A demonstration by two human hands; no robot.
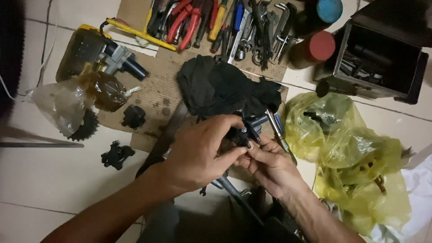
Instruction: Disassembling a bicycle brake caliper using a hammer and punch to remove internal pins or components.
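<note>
Your left hand (198,150) and right hand (265,164) meet low in the view, above a tiled floor (40,180). Both close on one small dark mechanical part (245,130): the left wraps it from above with curled fingers, while the right pinches its lower edge between thumb and fingertips, apparently so the part stays steady and turned toward you. How the part is built is too dark to tell.

Just behind the hands a black cloth (220,87) lies bunched on a sheet of cardboard (157,92), which seems to keep loose parts off the tiles. To the right, crumpled yellow plastic bags (355,157) hold further pieces. To the left lie small black parts (118,155), a toothed sprocket (85,126) and a clear bag of brown liquid (105,90).

Farthest off, pliers and spanners (225,22) are laid side by side, within reach, beside an open black toolbox (382,63).
</note>
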